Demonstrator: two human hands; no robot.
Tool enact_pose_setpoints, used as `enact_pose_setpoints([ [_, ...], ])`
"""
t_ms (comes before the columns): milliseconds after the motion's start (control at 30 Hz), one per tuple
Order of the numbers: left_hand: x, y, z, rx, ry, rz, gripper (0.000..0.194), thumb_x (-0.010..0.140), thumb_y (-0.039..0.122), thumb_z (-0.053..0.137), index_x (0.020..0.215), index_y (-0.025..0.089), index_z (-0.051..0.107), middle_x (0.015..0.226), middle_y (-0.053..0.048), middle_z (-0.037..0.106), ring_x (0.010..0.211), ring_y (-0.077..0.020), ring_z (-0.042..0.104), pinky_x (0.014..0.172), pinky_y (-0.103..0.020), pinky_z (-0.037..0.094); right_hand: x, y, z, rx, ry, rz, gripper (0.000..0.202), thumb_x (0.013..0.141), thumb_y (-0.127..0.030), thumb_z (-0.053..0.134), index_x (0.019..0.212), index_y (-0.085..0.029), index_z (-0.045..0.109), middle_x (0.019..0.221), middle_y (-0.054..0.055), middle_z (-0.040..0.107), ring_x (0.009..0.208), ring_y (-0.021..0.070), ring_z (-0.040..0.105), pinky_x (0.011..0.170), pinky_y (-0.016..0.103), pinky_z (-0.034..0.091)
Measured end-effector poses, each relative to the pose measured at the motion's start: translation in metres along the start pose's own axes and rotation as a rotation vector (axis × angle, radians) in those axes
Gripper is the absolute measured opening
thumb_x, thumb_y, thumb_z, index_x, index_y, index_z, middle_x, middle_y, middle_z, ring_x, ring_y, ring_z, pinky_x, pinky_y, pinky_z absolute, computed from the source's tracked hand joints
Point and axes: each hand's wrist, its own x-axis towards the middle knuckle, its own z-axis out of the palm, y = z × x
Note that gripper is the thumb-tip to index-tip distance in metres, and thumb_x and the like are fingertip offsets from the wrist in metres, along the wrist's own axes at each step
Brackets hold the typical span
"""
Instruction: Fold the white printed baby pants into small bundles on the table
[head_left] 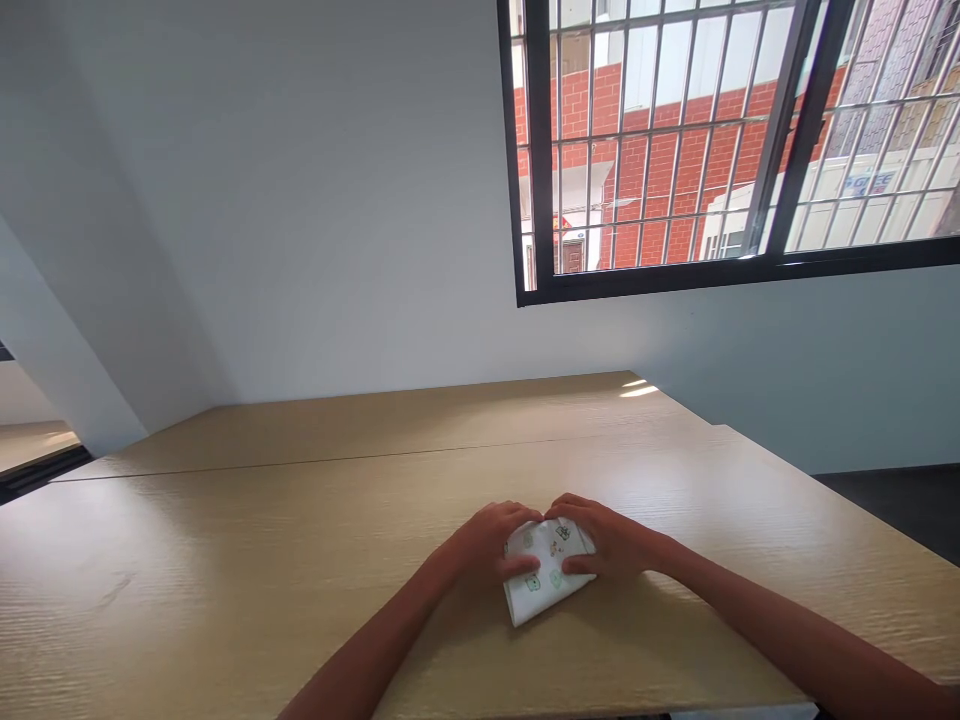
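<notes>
A folded white cloth (pixel 541 594) with small printed figures, some of them green, lies on the wooden table (pixel 300 560) near its front edge. My left hand (pixel 491 541) grips its left side, thumb on top and fingers curled over the far edge. From the other side my right hand (pixel 609 538) holds it the same way, its thumb across the upper face. The fingertips of both hands nearly meet at the cloth's far edge. The undersides of the cloth and part of the fingers are hidden.
A thin seam runs across the table toward the back. Behind it rises a white wall (pixel 337 200), with a barred, black-framed window (pixel 645 278) at upper right. The table's right edge slants down past a dark floor (pixel 892 505).
</notes>
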Motion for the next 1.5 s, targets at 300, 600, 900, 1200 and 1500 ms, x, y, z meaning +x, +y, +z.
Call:
enact_pose_setpoints([
  [300, 0.0007, -0.005, 0.0049, 0.069, 0.031, 0.004, 0.039, 0.09, 0.034, 0.049, 0.128, 0.024, 0.051, 0.119, -0.005, 0.062, 0.104, -0.023, 0.059, 0.09, -0.035, 0.045, -0.0004, -0.0012, -0.0005, 0.02, 0.003, -0.027, 0.037, 0.092, -0.038, 0.051, 0.127, -0.025, 0.048, 0.116, 0.007, 0.053, 0.1, 0.0212, 0.054, 0.083, 0.034, 0.048],
  [600, -0.0019, -0.0016, 0.0003, 0.022, 0.024, 0.037, 0.084, 0.059, 0.058, 0.076, 0.131, 0.024, 0.047, 0.121, -0.007, 0.06, 0.103, -0.0281, 0.058, 0.094, -0.039, 0.043, 0.0003, -0.0001, -0.0006, 0.013, -0.005, -0.02, 0.038, 0.091, -0.036, 0.053, 0.128, -0.026, 0.048, 0.118, 0.007, 0.053, 0.101, 0.0216, 0.054, 0.083, 0.034, 0.048],
  [900, 0.0018, -0.0056, 0.0085, 0.065, 0.036, -0.035, 0.035, 0.094, 0.032, 0.043, 0.127, 0.025, 0.052, 0.117, -0.005, 0.062, 0.102, -0.0211, 0.059, 0.089, -0.033, 0.046, 0.0, 0.0002, 0.0015, 0.012, -0.005, 0.002, 0.057, 0.076, -0.041, 0.07, 0.127, -0.026, 0.048, 0.118, 0.006, 0.052, 0.102, 0.023, 0.053, 0.083, 0.034, 0.048],
  [1200, -0.0006, -0.0007, 0.0009, 0.025, -0.024, -0.013, 0.071, 0.071, 0.056, 0.07, 0.132, 0.026, 0.046, 0.121, -0.006, 0.059, 0.106, -0.027, 0.056, 0.094, -0.038, 0.043, 0.0006, 0.0023, 0.0005, 0.029, 0.015, -0.042, 0.031, 0.096, -0.03, 0.041, 0.126, -0.025, 0.049, 0.116, 0.007, 0.054, 0.1, 0.0208, 0.054, 0.084, 0.035, 0.048],
  [1500, -0.0008, 0.0004, 0.0019, 0.038, -0.042, -0.023, 0.05, 0.087, 0.046, 0.055, 0.131, 0.024, 0.045, 0.121, -0.007, 0.057, 0.108, -0.0251, 0.054, 0.095, -0.038, 0.043, 0.0002, 0.0035, 0.0005, 0.013, 0.009, -0.041, 0.036, 0.09, -0.033, 0.053, 0.125, -0.026, 0.05, 0.115, 0.006, 0.054, 0.1, 0.0205, 0.054, 0.084, 0.033, 0.047],
])
